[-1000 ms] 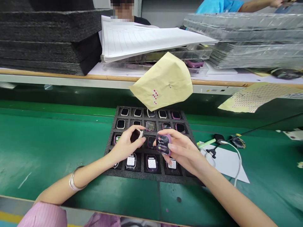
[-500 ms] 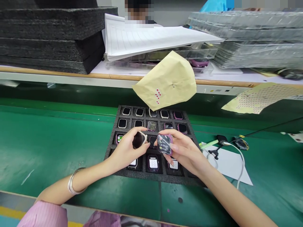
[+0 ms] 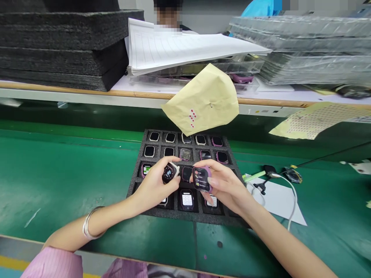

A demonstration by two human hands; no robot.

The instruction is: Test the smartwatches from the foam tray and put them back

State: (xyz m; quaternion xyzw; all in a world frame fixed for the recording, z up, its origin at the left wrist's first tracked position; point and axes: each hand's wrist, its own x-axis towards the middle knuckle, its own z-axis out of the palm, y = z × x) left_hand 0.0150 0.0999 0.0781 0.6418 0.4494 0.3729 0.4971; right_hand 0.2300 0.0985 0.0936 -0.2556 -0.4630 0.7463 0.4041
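Note:
My left hand [image 3: 153,181] is closed around a light-cased smartwatch [image 3: 169,172], its round dial lit on the dark screen. In my right hand [image 3: 223,179] is a purple smartwatch [image 3: 202,178], its screen showing a list of coloured icons. Both watches are held over a black foam tray [image 3: 181,219] with rows of square pockets. Several watch bodies sit in the pockets, some dark, some with lit screens, such as one with a white keypad-like screen [image 3: 187,199]. My hands and the watches hide part of the tray's lower rows.
A yellow paper [image 3: 208,102] hangs from the shelf edge over the tray's back. Thick black foam trays [image 3: 58,46], white papers [image 3: 185,48] and clear plastic trays [image 3: 304,50] are stacked on the shelf. A white cable [image 3: 296,197] lies at right. A person sits beyond the shelf.
The left watch's screen, dark before, now shows a lit dial. The purple watch has tilted slightly, so glare is gone and its icon list reads more clearly.

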